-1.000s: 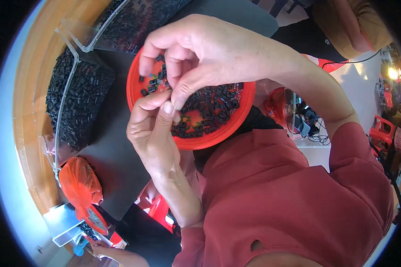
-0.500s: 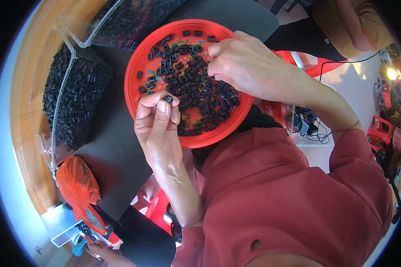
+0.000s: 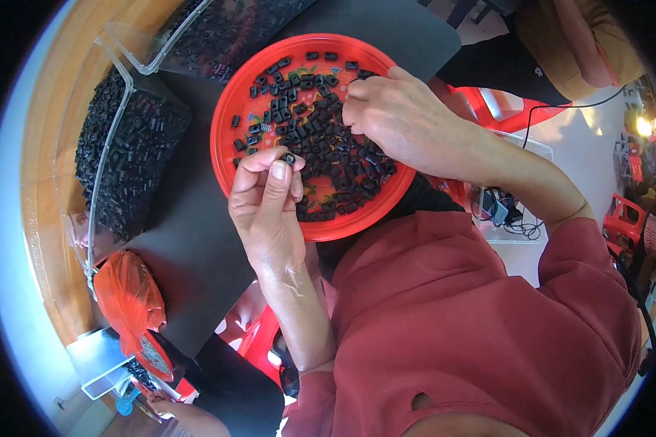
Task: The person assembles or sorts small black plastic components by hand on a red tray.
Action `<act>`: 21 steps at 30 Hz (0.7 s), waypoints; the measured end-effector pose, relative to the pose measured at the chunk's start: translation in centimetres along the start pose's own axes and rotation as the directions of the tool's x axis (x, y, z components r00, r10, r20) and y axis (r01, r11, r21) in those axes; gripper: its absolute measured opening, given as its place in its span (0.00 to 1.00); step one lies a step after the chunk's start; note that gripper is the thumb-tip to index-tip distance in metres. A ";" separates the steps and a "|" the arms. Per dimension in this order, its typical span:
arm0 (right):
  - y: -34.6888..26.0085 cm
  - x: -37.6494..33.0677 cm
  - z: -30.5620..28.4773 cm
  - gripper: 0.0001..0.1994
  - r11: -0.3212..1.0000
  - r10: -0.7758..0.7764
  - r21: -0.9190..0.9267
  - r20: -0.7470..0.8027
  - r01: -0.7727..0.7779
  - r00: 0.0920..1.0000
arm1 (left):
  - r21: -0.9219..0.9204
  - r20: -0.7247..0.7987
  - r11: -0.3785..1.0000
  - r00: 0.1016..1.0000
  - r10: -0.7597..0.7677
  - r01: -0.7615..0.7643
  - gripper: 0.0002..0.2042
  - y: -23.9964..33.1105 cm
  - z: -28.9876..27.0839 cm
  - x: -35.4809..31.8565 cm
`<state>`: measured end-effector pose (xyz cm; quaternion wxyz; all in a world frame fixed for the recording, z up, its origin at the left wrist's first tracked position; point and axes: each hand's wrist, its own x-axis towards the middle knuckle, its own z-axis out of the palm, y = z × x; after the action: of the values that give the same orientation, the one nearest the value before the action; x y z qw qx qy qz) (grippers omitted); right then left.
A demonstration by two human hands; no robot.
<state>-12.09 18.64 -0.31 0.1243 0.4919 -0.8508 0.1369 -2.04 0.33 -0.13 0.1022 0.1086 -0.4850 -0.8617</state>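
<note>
Counted 1 round red tray point(image 3: 220, 124) below both hands, bearing more than 50 loose black pieces point(image 3: 328, 146), without exact total on account of overlap. Found 1 black piece point(image 3: 289, 159) held by the left hand point(image 3: 266, 197), pinched tight between thumb and forefinger above the tray's lower left rim, with a pale bore visible in the end. Observed the right hand point(image 3: 401, 116) at the tray's right side, fingers bent down to the pile; cannot tell any hold or degree of opening, on account of hidden fingertips. Found part of the right rim and several pieces blocked from view by the same hand. Noted 2 large clear bins point(image 3: 108, 162) at the left and upper left, heaped with uncountable black pieces, beside 1 dark table point(image 3: 189, 247). Logged also 1 orange-red bag point(image 3: 130, 295), 1 co-worker's hand point(image 3: 160, 402) at lower left, dark cables point(image 3: 521, 224) at right and 1 red stool point(image 3: 623, 218) farther right.
</note>
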 end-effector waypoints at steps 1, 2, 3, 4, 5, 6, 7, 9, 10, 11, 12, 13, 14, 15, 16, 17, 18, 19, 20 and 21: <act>0.0 -0.1 0.1 0.06 1.000 0.021 0.006 -0.028 -0.021 0.999 | 0.001 -0.001 1.000 1.000 0.001 -0.001 0.06 0.0 0.0 0.0; 0.0 0.0 0.1 0.06 1.000 0.020 0.007 -0.029 -0.020 0.999 | 0.022 -0.003 1.000 1.000 0.005 -0.005 0.06 -0.1 0.1 0.1; -0.1 0.0 0.1 0.06 0.995 0.055 0.088 -0.047 -0.050 0.997 | 0.043 -0.004 0.999 1.000 0.009 -0.009 0.07 -0.1 0.1 0.1; -0.1 0.1 0.0 0.06 0.982 0.090 0.169 -0.062 -0.078 0.994 | 0.044 -0.004 0.999 1.000 0.009 -0.009 0.07 -0.1 0.1 0.1; -0.1 0.1 -0.1 0.06 0.982 0.090 0.170 -0.063 -0.078 0.994 | 0.053 -0.012 0.999 1.000 0.006 -0.005 0.07 -0.1 0.1 0.1; 0.1 0.1 -0.1 0.06 0.986 0.081 0.150 -0.022 -0.077 0.996 | 0.063 -0.019 0.998 1.000 0.002 -0.001 0.07 -0.1 0.0 0.1; 0.2 0.1 -0.2 0.05 0.989 0.074 0.129 0.020 -0.076 0.997 | 0.063 -0.017 0.998 1.000 0.002 -0.001 0.07 -0.1 0.0 0.1; 0.4 0.1 -0.2 0.05 0.989 0.060 0.134 -0.003 -0.059 0.998 | 0.054 -0.014 0.999 1.000 -0.004 0.004 0.07 0.0 0.0 0.0; 0.4 0.1 -0.2 0.04 0.990 0.045 0.138 -0.024 -0.041 0.999 | 0.055 -0.010 0.998 1.000 -0.004 0.005 0.07 0.0 0.1 0.0; 0.6 0.2 -0.1 0.04 0.990 0.047 0.136 -0.025 -0.043 0.999 | 0.060 -0.018 0.998 1.000 -0.007 0.008 0.07 0.0 0.2 0.0; 0.8 0.2 0.0 0.04 0.975 0.066 0.215 -0.022 -0.059 0.998 | 0.064 -0.026 0.998 1.000 -0.010 0.011 0.07 0.0 0.2 0.0; 0.8 0.4 0.1 0.04 0.953 0.080 0.295 -0.018 -0.071 0.997 | 0.066 -0.026 0.998 1.000 -0.007 0.009 0.07 0.0 0.3 0.0; 0.8 0.4 -0.2 0.04 0.953 0.079 0.295 -0.021 -0.069 0.997 | 0.067 -0.025 0.998 1.000 -0.010 0.011 0.07 0.0 0.3 0.0; 0.7 0.5 -0.9 0.04 0.862 0.169 0.484 0.005 -0.150 0.986 | 0.068 -0.025 0.998 1.000 -0.012 0.014 0.07 0.0 0.3 0.0; 0.5 0.6 -1.4 0.04 0.726 0.248 0.651 0.051 -0.221 0.967 | 0.069 -0.028 0.998 1.000 -0.010 0.012 0.07 -0.1 0.2 0.0; 0.4 0.8 -1.7 0.04 0.726 0.246 0.652 0.050 -0.218 0.968 | 0.078 -0.018 0.997 1.000 -0.008 0.010 0.07 -0.1 0.1 0.0; 0.3 1.0 -1.9 0.04 0.618 0.263 0.758 0.055 -0.212 0.963 | 0.086 -0.008 0.996 1.000 -0.007 0.008 0.07 -0.2 0.1 0.1; 0.1 1.3 -2.3 0.04 0.495 0.280 0.845 0.063 -0.200 0.958 | 0.087 -0.009 0.996 1.000 -0.007 0.008 0.07 -0.2 0.1 0.1; 0.0 1.7 -3.0 0.03 0.503 0.257 0.842 0.067 -0.193 0.964 | 0.096 -0.004 0.995 1.000 -0.008 0.009 0.06 -0.2 0.0 0.1; -0.1 2.0 -3.2 0.03 0.502 0.257 0.843 0.067 -0.193 0.964 | 0.105 0.000 0.994 1.000 -0.009 0.009 0.06 -0.1 0.0 0.2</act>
<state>-12.78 18.08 3.35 -0.1187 0.3706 -0.7307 0.5610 -2.19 0.35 -0.28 0.0923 0.1159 -0.5292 -0.8355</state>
